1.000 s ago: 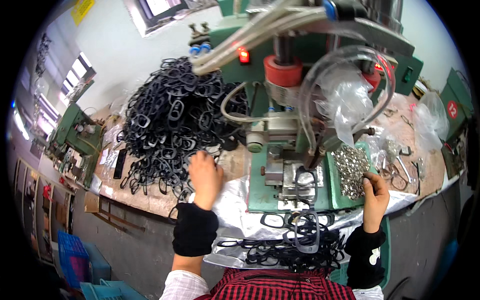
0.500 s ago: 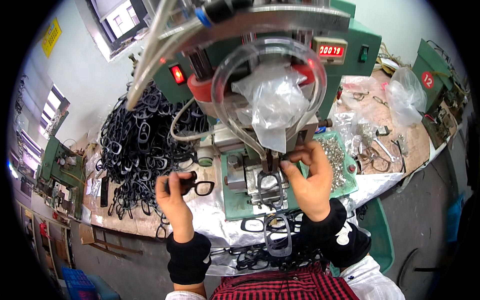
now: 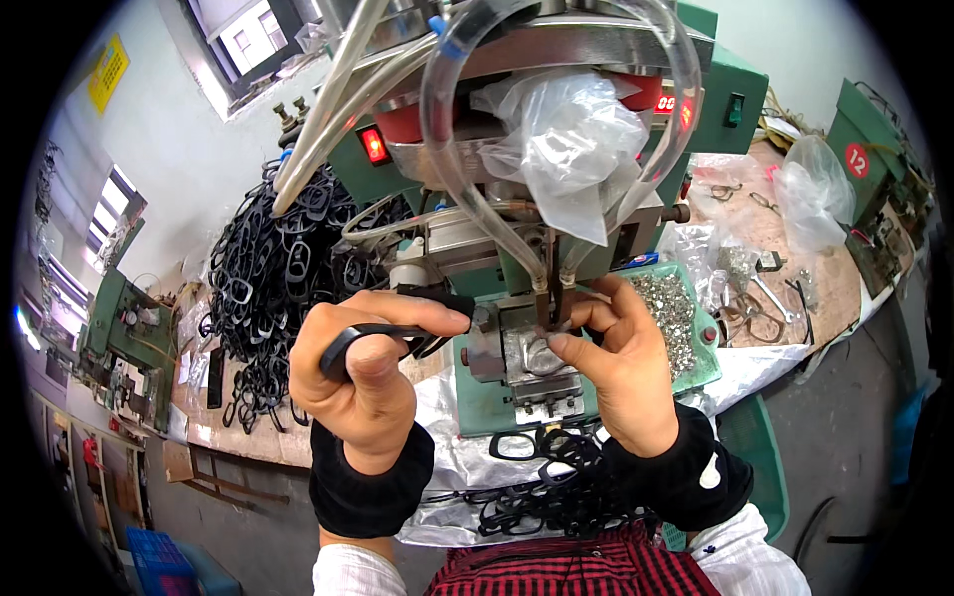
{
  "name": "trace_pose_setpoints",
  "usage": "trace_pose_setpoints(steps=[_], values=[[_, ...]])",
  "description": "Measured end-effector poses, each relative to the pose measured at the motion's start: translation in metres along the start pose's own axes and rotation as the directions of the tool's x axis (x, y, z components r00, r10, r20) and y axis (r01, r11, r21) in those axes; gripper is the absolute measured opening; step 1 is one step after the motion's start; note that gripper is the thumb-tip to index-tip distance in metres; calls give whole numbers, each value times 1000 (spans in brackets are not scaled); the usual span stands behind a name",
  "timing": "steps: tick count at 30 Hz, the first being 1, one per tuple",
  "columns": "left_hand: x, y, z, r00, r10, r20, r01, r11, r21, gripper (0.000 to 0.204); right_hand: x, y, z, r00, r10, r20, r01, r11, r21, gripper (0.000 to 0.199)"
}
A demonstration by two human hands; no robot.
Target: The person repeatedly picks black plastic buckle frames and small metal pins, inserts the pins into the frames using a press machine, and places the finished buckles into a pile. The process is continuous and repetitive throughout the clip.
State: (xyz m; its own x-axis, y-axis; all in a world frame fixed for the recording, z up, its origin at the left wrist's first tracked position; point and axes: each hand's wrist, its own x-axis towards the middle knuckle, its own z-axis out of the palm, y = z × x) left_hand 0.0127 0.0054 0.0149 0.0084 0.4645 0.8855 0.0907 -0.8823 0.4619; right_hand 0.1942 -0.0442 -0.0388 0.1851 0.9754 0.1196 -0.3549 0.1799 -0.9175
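My left hand [image 3: 360, 370] is closed around a black eyeglass frame [image 3: 370, 336], seen edge-on, just left of the machine's metal block. How many frames it holds cannot be made out. My right hand [image 3: 628, 366] has its thumb and forefinger pinched at the right side of the metal fixture [image 3: 537, 353], under the two feed tips [image 3: 552, 298] of the green machine [image 3: 343, 169]. Whatever lies between those fingertips is hidden. The clear tubes [image 3: 437, 129] run down to the feed tips, and a crumpled plastic bag [image 3: 581, 149] hangs in front of the machine.
A large heap of black eyeglass frames [image 3: 283, 253] lies left of the machine. More black frames [image 3: 547, 492] lie at the table's near edge. Right of my right hand stands a green tray [image 3: 701, 370] of small metal parts. A wrench [image 3: 773, 298] and loose frames lie farther right.
My left hand has moved up and right, closer to the machine, with its frame. The frame under the feed tips has gone from the fixture. My right hand stays beside the fixture.
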Motion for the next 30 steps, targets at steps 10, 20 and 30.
trace_pose_setpoints(steps=[10,20,30], values=[[-20,0,-17,801,330,499,-326,940,-98,39,-25,-15,-4,998,-60,19,61,991,-120,63],[-70,7,35,660,469,587,-456,871,-184,49,-1,52,-146,862,-506,31,66,51,-997,19],[-88,16,-1,715,376,589,-471,882,9,38,43,63,-114,821,-459,339,316,-128,-940,15]])
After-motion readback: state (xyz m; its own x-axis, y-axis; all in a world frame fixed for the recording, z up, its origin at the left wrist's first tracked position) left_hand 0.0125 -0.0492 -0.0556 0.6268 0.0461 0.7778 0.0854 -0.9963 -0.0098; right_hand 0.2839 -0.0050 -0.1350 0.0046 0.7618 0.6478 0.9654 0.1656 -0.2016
